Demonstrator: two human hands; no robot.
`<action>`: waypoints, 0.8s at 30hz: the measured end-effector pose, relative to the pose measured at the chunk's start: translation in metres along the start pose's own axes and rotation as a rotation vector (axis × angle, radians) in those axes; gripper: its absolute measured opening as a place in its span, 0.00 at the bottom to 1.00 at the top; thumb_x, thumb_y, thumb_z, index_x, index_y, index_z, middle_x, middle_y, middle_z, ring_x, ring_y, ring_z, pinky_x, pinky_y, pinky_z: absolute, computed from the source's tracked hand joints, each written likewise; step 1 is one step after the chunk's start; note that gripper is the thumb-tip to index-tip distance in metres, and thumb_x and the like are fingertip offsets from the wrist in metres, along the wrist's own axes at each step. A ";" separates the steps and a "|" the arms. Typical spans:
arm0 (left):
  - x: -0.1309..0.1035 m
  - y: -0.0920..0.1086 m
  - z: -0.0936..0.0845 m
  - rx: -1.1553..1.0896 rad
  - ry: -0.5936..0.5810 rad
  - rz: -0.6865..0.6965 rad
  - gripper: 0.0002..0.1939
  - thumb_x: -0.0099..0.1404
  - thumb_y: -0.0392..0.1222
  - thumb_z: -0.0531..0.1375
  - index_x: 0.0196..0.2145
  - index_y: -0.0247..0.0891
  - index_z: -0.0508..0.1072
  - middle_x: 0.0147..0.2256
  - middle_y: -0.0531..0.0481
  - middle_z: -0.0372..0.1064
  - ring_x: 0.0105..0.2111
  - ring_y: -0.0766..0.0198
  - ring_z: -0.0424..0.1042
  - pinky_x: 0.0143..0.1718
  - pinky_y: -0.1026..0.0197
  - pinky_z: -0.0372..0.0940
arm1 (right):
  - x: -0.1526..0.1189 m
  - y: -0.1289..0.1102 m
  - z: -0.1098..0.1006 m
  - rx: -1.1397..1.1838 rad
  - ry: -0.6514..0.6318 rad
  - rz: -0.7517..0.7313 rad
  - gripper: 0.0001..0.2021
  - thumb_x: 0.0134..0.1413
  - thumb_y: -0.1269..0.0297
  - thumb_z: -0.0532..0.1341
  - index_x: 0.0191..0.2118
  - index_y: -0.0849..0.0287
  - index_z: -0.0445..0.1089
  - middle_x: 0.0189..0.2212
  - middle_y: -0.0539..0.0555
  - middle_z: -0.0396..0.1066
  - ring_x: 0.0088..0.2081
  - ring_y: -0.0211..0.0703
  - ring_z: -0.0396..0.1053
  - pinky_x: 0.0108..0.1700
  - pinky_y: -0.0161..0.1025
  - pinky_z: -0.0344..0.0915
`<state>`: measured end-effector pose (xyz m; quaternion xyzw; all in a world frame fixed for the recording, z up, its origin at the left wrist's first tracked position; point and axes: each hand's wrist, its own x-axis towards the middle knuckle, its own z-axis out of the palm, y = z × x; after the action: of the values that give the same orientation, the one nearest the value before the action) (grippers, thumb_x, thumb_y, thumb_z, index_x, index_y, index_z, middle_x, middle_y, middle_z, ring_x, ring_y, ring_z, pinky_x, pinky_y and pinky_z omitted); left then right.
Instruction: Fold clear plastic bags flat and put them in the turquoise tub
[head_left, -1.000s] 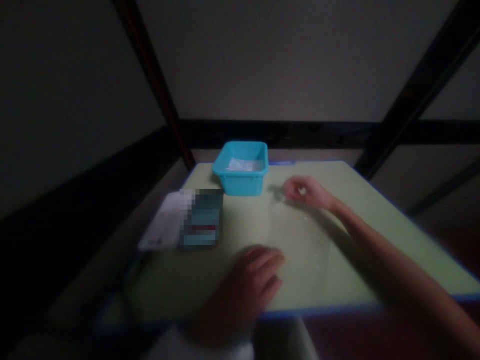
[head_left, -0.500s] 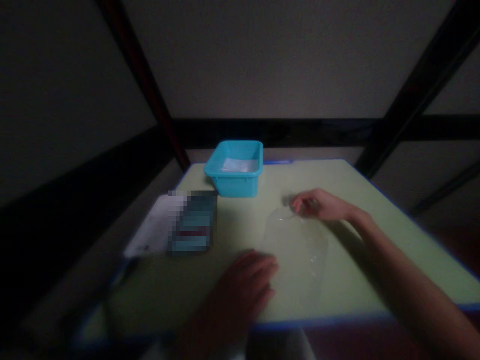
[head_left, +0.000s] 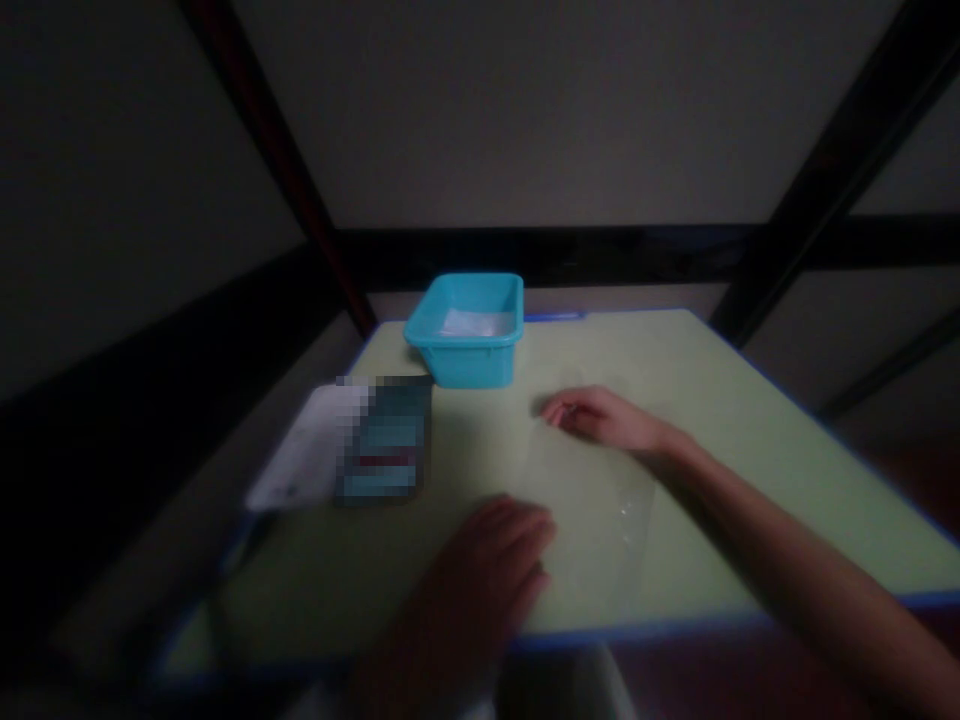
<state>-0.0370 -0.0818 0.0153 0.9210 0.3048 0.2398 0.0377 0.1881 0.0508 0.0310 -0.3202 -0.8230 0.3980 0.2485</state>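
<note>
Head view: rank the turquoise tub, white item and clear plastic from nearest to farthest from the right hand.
1. Clear plastic, just below the right hand in view.
2. Turquoise tub, to its left and farther back.
3. White item, at far left.

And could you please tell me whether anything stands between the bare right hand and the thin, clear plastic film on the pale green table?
Nothing visible does: the bare right hand is at the far end of the thin, clear plastic film; contact is unclear. The rectangular turquoise plastic basket stands beyond, leftward.
</note>
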 end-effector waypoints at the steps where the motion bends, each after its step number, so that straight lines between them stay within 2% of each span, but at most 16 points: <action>1: 0.000 0.000 0.000 -0.006 -0.006 -0.002 0.14 0.68 0.35 0.51 0.51 0.34 0.65 0.49 0.44 0.70 0.51 0.62 0.67 0.57 0.54 0.61 | -0.001 0.001 -0.002 0.042 0.023 0.013 0.12 0.51 0.76 0.52 0.39 0.63 0.69 0.34 0.55 0.72 0.36 0.40 0.69 0.40 0.40 0.66; 4: 0.001 0.000 -0.001 -0.009 -0.008 0.009 0.14 0.68 0.35 0.51 0.50 0.34 0.66 0.48 0.44 0.70 0.50 0.62 0.67 0.56 0.54 0.61 | -0.003 0.003 -0.007 0.140 0.076 0.058 0.08 0.50 0.75 0.53 0.35 0.62 0.67 0.31 0.54 0.71 0.33 0.39 0.68 0.37 0.39 0.66; 8: 0.001 0.000 -0.002 -0.016 -0.008 0.011 0.14 0.68 0.34 0.50 0.50 0.33 0.65 0.48 0.44 0.70 0.50 0.62 0.67 0.56 0.53 0.61 | -0.004 0.007 -0.007 0.220 0.074 0.139 0.06 0.49 0.73 0.53 0.32 0.62 0.66 0.28 0.53 0.70 0.29 0.38 0.67 0.34 0.38 0.66; 11: 0.001 0.001 -0.003 -0.033 -0.014 0.001 0.14 0.68 0.35 0.50 0.50 0.34 0.66 0.47 0.44 0.71 0.50 0.62 0.68 0.56 0.53 0.61 | -0.005 0.010 -0.012 0.206 0.189 0.132 0.06 0.50 0.73 0.53 0.33 0.62 0.66 0.29 0.54 0.72 0.30 0.39 0.69 0.35 0.38 0.66; 14: 0.001 0.001 -0.003 -0.041 -0.020 -0.003 0.14 0.68 0.35 0.50 0.49 0.34 0.66 0.47 0.44 0.71 0.50 0.62 0.68 0.56 0.53 0.61 | -0.008 0.011 -0.020 0.018 0.320 0.111 0.09 0.49 0.75 0.51 0.35 0.62 0.67 0.32 0.56 0.74 0.34 0.42 0.70 0.39 0.40 0.65; 16: 0.001 0.001 -0.003 -0.039 -0.021 -0.005 0.14 0.68 0.35 0.50 0.49 0.34 0.66 0.47 0.44 0.70 0.50 0.61 0.67 0.56 0.53 0.60 | -0.010 0.010 -0.023 -0.152 0.341 0.131 0.12 0.48 0.76 0.51 0.36 0.61 0.67 0.35 0.56 0.75 0.36 0.43 0.71 0.41 0.41 0.64; 20: 0.001 0.001 -0.002 -0.040 -0.006 0.011 0.13 0.68 0.35 0.50 0.49 0.33 0.65 0.46 0.44 0.71 0.49 0.61 0.68 0.56 0.53 0.61 | -0.010 0.007 -0.022 -0.365 0.262 0.182 0.12 0.50 0.75 0.51 0.38 0.61 0.68 0.35 0.57 0.75 0.37 0.45 0.71 0.42 0.40 0.64; 24: 0.000 0.001 -0.003 -0.064 -0.007 0.013 0.13 0.68 0.35 0.51 0.50 0.34 0.65 0.46 0.44 0.71 0.50 0.61 0.67 0.56 0.52 0.60 | -0.009 0.004 -0.019 -0.472 0.208 0.126 0.13 0.53 0.73 0.49 0.40 0.61 0.68 0.37 0.58 0.75 0.41 0.48 0.71 0.47 0.45 0.62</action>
<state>-0.0373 -0.0828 0.0182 0.9221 0.2907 0.2464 0.0668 0.2078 0.0555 0.0371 -0.4590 -0.8415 0.1747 0.2251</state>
